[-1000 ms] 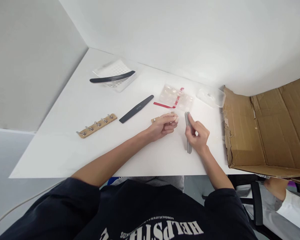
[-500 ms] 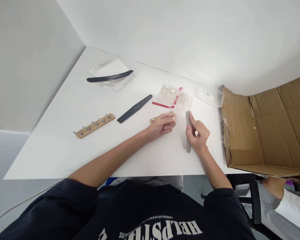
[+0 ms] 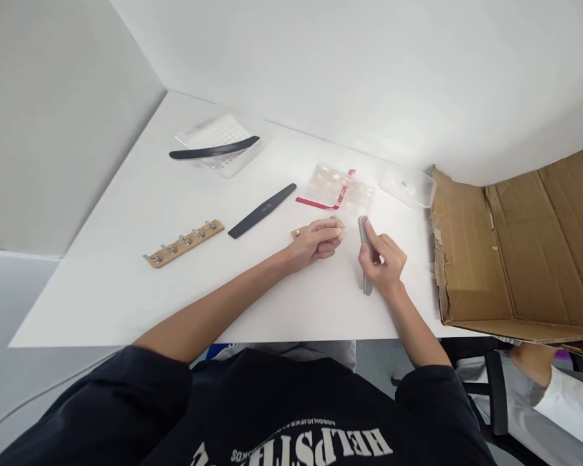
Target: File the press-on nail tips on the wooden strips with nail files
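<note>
Over a white tabletop [image 3: 126, 304], a right hand [image 3: 383, 262] has its fingers [image 3: 374, 230] clamped on a grey nail file [image 3: 366, 285], while a left hand [image 3: 315, 243] grips a wooden peg strip [image 3: 297, 233], with a second peg strip [image 3: 183, 243] and a black nail file [image 3: 262, 210] lying apart.
</note>
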`<state>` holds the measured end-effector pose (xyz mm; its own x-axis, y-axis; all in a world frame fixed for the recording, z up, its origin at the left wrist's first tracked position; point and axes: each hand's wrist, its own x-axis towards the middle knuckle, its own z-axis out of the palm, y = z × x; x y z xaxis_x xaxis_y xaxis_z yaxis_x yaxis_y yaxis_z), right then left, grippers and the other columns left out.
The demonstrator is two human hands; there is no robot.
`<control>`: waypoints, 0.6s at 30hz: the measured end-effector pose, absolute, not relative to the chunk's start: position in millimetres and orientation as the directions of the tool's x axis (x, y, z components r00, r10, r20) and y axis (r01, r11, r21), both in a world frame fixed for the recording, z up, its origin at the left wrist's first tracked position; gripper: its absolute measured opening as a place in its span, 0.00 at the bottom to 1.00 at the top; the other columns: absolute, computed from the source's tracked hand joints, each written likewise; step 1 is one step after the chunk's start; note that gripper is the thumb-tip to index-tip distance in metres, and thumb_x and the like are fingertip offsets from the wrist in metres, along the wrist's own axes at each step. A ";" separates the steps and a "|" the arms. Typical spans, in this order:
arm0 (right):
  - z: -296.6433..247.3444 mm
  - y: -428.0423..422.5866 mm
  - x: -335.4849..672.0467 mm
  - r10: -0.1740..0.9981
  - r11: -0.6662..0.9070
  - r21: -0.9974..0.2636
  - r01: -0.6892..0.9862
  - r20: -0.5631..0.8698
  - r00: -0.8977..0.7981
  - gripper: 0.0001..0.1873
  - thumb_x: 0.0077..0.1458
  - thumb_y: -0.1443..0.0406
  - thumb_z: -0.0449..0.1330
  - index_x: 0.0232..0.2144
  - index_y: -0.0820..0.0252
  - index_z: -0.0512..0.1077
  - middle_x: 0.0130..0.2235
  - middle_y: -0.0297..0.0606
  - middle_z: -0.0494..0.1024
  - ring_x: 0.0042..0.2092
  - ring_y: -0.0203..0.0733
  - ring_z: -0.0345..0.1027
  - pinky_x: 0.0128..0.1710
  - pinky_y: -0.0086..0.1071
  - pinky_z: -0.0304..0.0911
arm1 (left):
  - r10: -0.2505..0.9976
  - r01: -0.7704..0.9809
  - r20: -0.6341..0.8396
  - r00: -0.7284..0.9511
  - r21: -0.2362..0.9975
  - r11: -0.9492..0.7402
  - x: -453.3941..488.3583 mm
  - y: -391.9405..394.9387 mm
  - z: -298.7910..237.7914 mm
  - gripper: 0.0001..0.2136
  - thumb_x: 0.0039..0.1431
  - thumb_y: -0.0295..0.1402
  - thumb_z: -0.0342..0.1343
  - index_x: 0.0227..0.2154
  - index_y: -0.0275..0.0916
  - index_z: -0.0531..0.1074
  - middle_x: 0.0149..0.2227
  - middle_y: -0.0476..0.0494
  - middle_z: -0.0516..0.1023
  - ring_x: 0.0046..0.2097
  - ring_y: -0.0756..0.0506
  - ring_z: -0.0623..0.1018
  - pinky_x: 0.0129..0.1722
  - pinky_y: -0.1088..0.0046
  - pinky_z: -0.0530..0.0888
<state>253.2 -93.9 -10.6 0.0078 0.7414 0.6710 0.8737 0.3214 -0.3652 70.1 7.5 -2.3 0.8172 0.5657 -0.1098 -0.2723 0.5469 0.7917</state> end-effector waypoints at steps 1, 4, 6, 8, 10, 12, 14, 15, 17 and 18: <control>-10.8 -94.3 253.3 0.739 0.371 -0.346 0.862 0.672 -0.049 0.29 0.63 0.70 0.58 0.65 0.51 0.74 0.24 0.26 0.63 0.22 0.33 0.53 0.23 0.28 0.60 | 0.563 -0.271 -0.112 0.819 0.790 0.550 70.2 7.4 -2.6 0.17 0.58 0.40 0.68 0.26 0.36 0.67 0.24 0.56 0.57 0.22 0.58 0.51 0.19 0.82 0.49; -9.1 -94.6 252.0 0.751 0.394 -0.362 0.845 0.656 -0.069 0.29 0.64 0.70 0.58 0.66 0.50 0.73 0.25 0.26 0.63 0.23 0.33 0.55 0.23 0.27 0.60 | 0.582 -0.282 -0.114 0.805 0.790 0.544 70.4 7.3 -3.0 0.17 0.57 0.39 0.68 0.26 0.36 0.66 0.25 0.56 0.58 0.22 0.58 0.52 0.19 0.82 0.50; -6.9 -94.4 250.6 0.725 0.363 -0.380 0.851 0.689 -0.001 0.29 0.65 0.71 0.57 0.66 0.50 0.73 0.25 0.25 0.61 0.23 0.33 0.54 0.23 0.28 0.60 | 0.583 -0.280 -0.117 0.804 0.791 0.544 70.6 7.2 -2.8 0.17 0.57 0.39 0.68 0.26 0.36 0.66 0.26 0.55 0.59 0.22 0.58 0.52 0.20 0.82 0.50; -5.2 -94.2 249.5 0.710 0.436 -0.346 0.831 0.699 -0.082 0.30 0.64 0.70 0.58 0.67 0.51 0.72 0.25 0.26 0.63 0.22 0.32 0.53 0.21 0.27 0.58 | 0.573 -0.268 -0.126 0.810 0.789 0.552 70.9 7.1 -2.3 0.17 0.57 0.39 0.68 0.26 0.36 0.66 0.24 0.56 0.57 0.22 0.58 0.51 0.19 0.82 0.49; -4.6 -94.1 249.0 0.739 0.458 -0.346 0.819 0.660 -0.135 0.30 0.64 0.71 0.57 0.67 0.51 0.72 0.25 0.26 0.64 0.23 0.32 0.55 0.22 0.27 0.59 | 0.580 -0.268 -0.131 0.804 0.791 0.550 71.2 6.8 -1.7 0.17 0.56 0.39 0.68 0.26 0.36 0.66 0.24 0.56 0.57 0.22 0.58 0.51 0.20 0.81 0.49; -5.1 -94.1 249.0 0.734 0.382 -0.366 0.849 0.678 -0.038 0.29 0.64 0.71 0.57 0.65 0.52 0.74 0.25 0.26 0.62 0.23 0.33 0.54 0.23 0.27 0.60 | 0.590 -0.268 -0.132 0.797 0.798 0.540 71.3 6.5 -0.8 0.17 0.56 0.39 0.69 0.25 0.36 0.66 0.25 0.56 0.59 0.22 0.58 0.52 0.20 0.81 0.50; -6.4 -94.7 249.2 0.709 0.401 -0.345 0.849 0.704 -0.048 0.29 0.63 0.71 0.58 0.65 0.53 0.74 0.24 0.26 0.62 0.22 0.33 0.53 0.22 0.28 0.59 | 0.584 -0.260 -0.126 0.802 0.806 0.532 71.2 6.4 0.2 0.18 0.56 0.40 0.69 0.25 0.37 0.66 0.24 0.56 0.57 0.22 0.58 0.52 0.21 0.81 0.50; -7.1 -95.0 249.2 0.708 0.428 -0.333 0.840 0.701 -0.083 0.29 0.63 0.71 0.58 0.64 0.54 0.74 0.24 0.26 0.62 0.22 0.33 0.52 0.21 0.28 0.58 | 0.581 -0.258 -0.121 0.805 0.811 0.526 71.0 6.5 0.7 0.17 0.56 0.40 0.69 0.25 0.37 0.67 0.23 0.57 0.56 0.22 0.58 0.51 0.21 0.80 0.50; -8.3 -95.4 249.4 0.752 0.420 -0.342 0.841 0.650 -0.111 0.28 0.63 0.70 0.56 0.64 0.53 0.75 0.24 0.26 0.63 0.23 0.33 0.54 0.22 0.28 0.59 | 0.599 -0.269 -0.097 0.795 0.828 0.492 70.6 7.0 1.4 0.18 0.56 0.41 0.69 0.25 0.37 0.67 0.22 0.58 0.55 0.21 0.58 0.51 0.21 0.80 0.49; -8.7 -95.4 249.4 0.766 0.354 -0.365 0.861 0.642 -0.043 0.28 0.64 0.70 0.56 0.63 0.53 0.75 0.24 0.27 0.63 0.23 0.33 0.54 0.23 0.28 0.60 | 0.615 -0.272 -0.082 0.785 0.845 0.461 70.5 7.3 1.6 0.18 0.56 0.42 0.69 0.25 0.37 0.67 0.22 0.57 0.55 0.21 0.57 0.51 0.21 0.79 0.50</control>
<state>249.4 -95.4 -8.7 -0.0429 0.7657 0.6418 0.8612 0.3540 -0.3647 70.5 7.3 1.6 0.7845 0.6146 -0.0823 -0.2724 0.4608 0.8446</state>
